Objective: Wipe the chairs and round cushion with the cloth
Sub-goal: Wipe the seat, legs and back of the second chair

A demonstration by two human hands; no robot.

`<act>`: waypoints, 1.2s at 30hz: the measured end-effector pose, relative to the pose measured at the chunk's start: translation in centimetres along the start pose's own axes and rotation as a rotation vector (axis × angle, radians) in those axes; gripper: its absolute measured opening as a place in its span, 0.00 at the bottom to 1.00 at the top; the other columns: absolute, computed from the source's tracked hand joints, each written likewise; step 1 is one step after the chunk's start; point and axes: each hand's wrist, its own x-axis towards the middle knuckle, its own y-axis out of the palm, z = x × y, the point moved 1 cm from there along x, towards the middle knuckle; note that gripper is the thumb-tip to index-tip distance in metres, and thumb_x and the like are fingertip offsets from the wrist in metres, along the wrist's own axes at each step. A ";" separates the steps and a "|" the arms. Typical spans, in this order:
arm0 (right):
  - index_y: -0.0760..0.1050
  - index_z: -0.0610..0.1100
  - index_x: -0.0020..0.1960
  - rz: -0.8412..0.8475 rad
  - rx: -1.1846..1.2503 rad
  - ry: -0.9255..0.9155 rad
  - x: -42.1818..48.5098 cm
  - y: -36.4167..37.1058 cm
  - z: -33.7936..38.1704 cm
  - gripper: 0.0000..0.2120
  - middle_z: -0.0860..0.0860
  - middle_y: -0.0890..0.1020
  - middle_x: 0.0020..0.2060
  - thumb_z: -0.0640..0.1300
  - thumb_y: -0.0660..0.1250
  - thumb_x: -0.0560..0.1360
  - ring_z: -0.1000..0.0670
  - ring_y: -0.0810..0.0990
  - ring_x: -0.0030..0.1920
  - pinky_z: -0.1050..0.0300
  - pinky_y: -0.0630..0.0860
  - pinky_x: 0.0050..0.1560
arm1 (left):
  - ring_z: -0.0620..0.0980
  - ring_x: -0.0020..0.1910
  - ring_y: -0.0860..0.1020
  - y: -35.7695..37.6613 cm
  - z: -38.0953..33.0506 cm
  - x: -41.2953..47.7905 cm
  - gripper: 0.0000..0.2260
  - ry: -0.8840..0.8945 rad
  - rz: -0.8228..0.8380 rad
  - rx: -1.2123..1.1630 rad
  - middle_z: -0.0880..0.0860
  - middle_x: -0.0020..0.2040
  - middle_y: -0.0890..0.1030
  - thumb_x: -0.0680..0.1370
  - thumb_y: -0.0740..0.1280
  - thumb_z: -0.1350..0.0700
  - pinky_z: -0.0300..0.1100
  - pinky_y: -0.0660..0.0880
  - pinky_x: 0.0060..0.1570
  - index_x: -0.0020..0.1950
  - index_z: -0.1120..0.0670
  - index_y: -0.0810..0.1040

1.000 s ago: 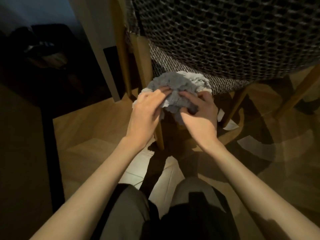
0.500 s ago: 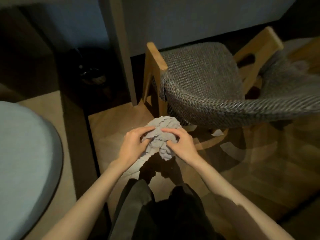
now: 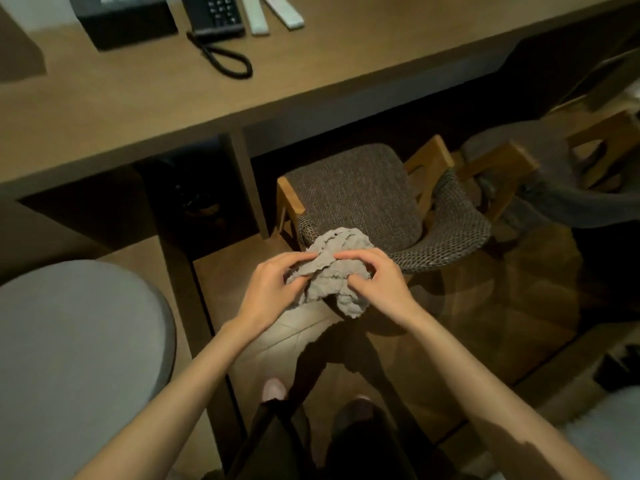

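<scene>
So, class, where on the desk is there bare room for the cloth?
The desk is bare along its near edge, this side of the phone cord, and right of the remotes. Its far edge is crowded: black box, phone, remotes.

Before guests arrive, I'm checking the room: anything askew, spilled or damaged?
Nothing spilled or damaged. The cloth is crumpled into a wad, gripped by the left hand and right hand before the chair; two remotes lie slanted on the desk.

A wooden desk (image 3: pixel 311 74) stands over a dim, seemingly wooden floor (image 3: pixel 512 306).
</scene>
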 end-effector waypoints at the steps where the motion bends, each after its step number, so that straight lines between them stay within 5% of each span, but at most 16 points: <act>1: 0.78 0.60 0.54 -0.037 -0.006 -0.005 -0.2 -1.4 0.0 0.21 0.56 0.76 0.54 0.36 0.68 0.71 0.66 0.71 0.54 0.71 0.66 0.53 | 0.42 0.58 0.76 0.4 -1.2 0.7 0.17 0.018 -0.003 0.010 0.47 0.58 0.80 0.75 0.69 0.62 0.36 0.72 0.58 0.62 0.49 0.79; 5: 0.78 0.59 0.48 -0.238 0.044 -0.014 -1.3 -8.0 -2.1 0.18 0.58 0.77 0.51 0.35 0.68 0.72 0.67 0.72 0.54 0.76 0.65 0.50 | 0.43 0.58 0.77 3.4 -6.5 4.0 0.16 0.098 0.011 -0.027 0.47 0.59 0.80 0.77 0.68 0.60 0.45 0.75 0.58 0.64 0.51 0.78; 11: 0.77 0.57 0.45 -0.442 0.026 0.015 -0.6 -18.3 -8.2 0.14 0.57 0.75 0.52 0.37 0.67 0.75 0.71 0.70 0.52 0.75 0.64 0.50 | 0.43 0.56 0.78 9.9 -12.4 8.3 0.14 0.126 -0.024 -0.094 0.47 0.58 0.81 0.78 0.67 0.58 0.45 0.76 0.57 0.64 0.53 0.77; 14: 0.77 0.56 0.49 -0.336 -0.072 0.042 1.0 -23.6 -12.5 0.12 0.53 0.73 0.55 0.39 0.66 0.76 0.64 0.71 0.55 0.75 0.65 0.50 | 0.44 0.61 0.75 14.8 -14.1 9.9 0.16 0.042 -0.032 -0.044 0.48 0.62 0.78 0.79 0.65 0.54 0.47 0.73 0.62 0.67 0.53 0.74; 17: 0.73 0.57 0.59 -0.123 -0.211 0.157 2.5 -26.9 -16.2 0.16 0.51 0.68 0.60 0.40 0.66 0.77 0.50 0.71 0.61 0.63 0.68 0.57 | 0.49 0.69 0.67 19.1 -14.4 10.7 0.23 -0.109 0.066 0.148 0.49 0.70 0.70 0.79 0.64 0.46 0.53 0.64 0.69 0.72 0.49 0.67; 22: 0.64 0.58 0.72 0.196 -0.426 0.056 4.4 -28.1 -19.1 0.31 0.49 0.54 0.73 0.43 0.71 0.74 0.43 0.55 0.74 0.49 0.59 0.72 | 0.57 0.75 0.56 22.9 -11.9 10.1 0.41 -0.349 0.318 0.440 0.53 0.77 0.58 0.72 0.67 0.37 0.65 0.47 0.72 0.77 0.38 0.46; 29: 0.57 0.64 0.74 0.432 -0.818 -0.179 8.8 -25.2 -20.1 0.34 0.56 0.50 0.78 0.46 0.69 0.76 0.39 0.42 0.76 0.35 0.44 0.74 | 0.55 0.62 0.73 23.5 -8.2 11.2 0.37 -0.149 0.226 0.651 0.53 0.61 0.77 0.78 0.66 0.47 0.51 0.64 0.66 0.76 0.38 0.43; 32: 0.57 0.61 0.74 0.430 -0.886 -0.217 9.4 -24.2 -21.0 0.34 0.54 0.58 0.76 0.43 0.68 0.76 0.38 0.45 0.76 0.34 0.47 0.74 | 0.56 0.52 0.78 23.7 -7.2 11.3 0.32 -0.066 0.162 0.682 0.54 0.51 0.80 0.79 0.62 0.45 0.49 0.71 0.55 0.77 0.40 0.48; 36: 0.57 0.59 0.74 0.341 -0.944 -0.271 8.9 -23.7 -21.3 0.33 0.52 0.61 0.74 0.41 0.68 0.76 0.38 0.50 0.75 0.34 0.54 0.72 | 0.55 0.43 0.80 23.5 -6.4 11.2 0.32 0.004 0.206 0.780 0.53 0.46 0.80 0.79 0.58 0.43 0.47 0.75 0.43 0.77 0.40 0.43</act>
